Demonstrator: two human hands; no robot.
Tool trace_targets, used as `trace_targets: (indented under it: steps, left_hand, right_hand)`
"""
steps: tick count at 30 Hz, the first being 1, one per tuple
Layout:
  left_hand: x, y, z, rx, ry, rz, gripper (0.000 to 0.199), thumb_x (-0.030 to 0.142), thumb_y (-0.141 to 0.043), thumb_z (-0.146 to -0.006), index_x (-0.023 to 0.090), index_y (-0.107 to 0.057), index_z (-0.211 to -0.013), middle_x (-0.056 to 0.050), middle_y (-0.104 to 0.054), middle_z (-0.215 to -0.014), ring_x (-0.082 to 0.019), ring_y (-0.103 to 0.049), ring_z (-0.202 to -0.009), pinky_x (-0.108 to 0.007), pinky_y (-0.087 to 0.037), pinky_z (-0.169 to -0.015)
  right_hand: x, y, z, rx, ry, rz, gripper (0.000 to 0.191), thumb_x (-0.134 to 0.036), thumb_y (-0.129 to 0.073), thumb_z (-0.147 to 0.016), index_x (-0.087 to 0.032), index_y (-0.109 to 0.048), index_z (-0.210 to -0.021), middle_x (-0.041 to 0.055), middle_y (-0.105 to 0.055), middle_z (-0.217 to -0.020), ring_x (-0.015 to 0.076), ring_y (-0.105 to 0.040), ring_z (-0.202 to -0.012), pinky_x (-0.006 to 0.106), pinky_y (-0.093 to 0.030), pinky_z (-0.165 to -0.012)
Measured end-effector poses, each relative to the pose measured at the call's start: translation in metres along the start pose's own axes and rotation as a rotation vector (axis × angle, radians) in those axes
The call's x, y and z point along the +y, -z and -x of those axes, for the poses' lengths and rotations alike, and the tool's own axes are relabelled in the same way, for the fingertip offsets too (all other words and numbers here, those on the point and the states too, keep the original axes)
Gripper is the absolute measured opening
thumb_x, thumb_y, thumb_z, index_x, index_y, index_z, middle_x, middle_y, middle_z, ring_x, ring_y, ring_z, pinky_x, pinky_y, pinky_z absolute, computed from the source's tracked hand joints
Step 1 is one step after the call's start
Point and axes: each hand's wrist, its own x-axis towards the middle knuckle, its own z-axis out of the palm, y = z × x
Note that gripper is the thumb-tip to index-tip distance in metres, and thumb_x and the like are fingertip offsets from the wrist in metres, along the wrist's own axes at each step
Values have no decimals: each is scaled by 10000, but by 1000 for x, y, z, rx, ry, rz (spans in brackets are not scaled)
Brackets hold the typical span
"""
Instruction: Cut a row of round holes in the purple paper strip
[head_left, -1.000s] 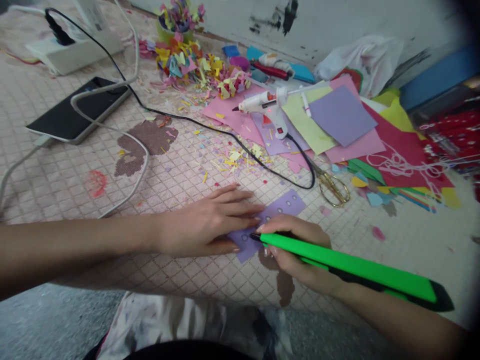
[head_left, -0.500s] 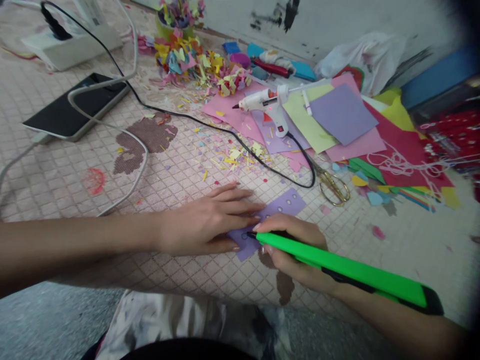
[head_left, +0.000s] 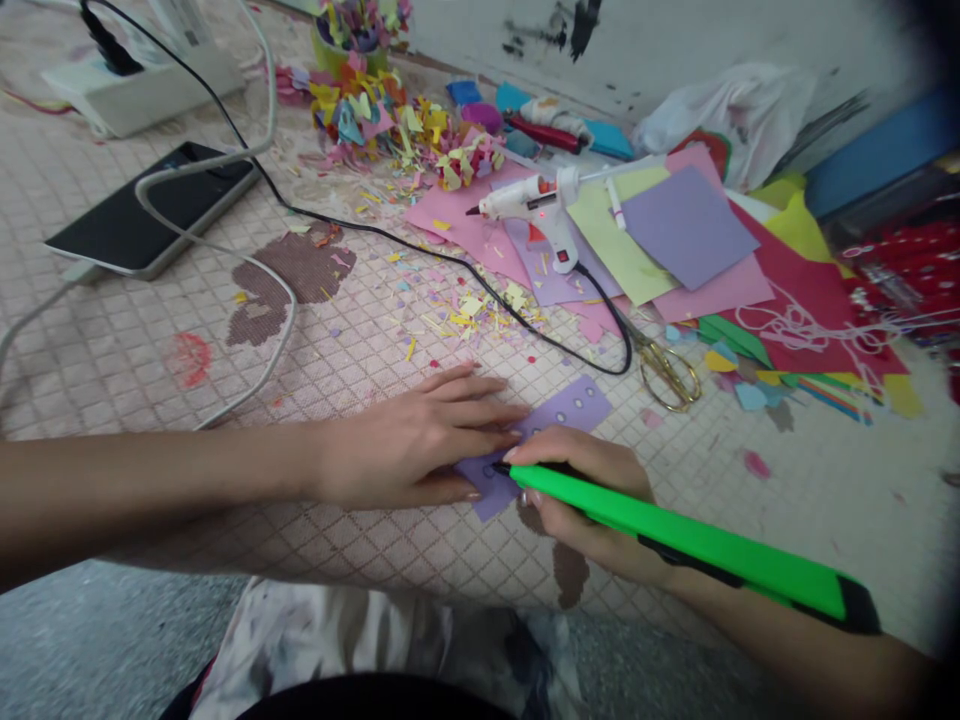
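Cloth-covered table (head_left: 112,340), purple paper strip (head_left: 559,404), phone (head_left: 120,222), scissors (head_left: 659,360)

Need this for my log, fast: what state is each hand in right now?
Left hand: open, palm down, fingers over the purple strip.
Right hand: closed, holding the green tool, its black tip at the strip.

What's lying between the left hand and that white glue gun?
In the head view: paper scraps and the black cord, between left hand and glue gun.

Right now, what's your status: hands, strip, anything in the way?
Left hand on purple strip. Right hand gripping green tool. Black cord beyond, touching neither hand.
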Motion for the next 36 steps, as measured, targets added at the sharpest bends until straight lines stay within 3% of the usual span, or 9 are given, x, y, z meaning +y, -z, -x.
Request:
trace_targets:
  steps: [16,36]
  left_hand:
    - [0,-1,0,-2,-4,-15,522,297,-585,-939,168,-488,-1435,-102,-406,-1562,-327,-327,-1460,-558,-191,-1221]
    - [-1,-1,2,2,5,-9,534,312,-597,-941,166,-483,-1442,-97,-404,-1564,-326,-316,-1469,-566,-180,-1228]
  right_hand:
    - [0,2,-4,11,-1,-49,244,-48,-574,-807,-212,-683,-952,35,-753,-842,138,-725,-736,237,-589,-665]
    - [4,-1,0,7,-31,-77,257,-60,-576,-815,-233,-679,-974,24,-741,-860,144,-711,-755,268,-574,-699]
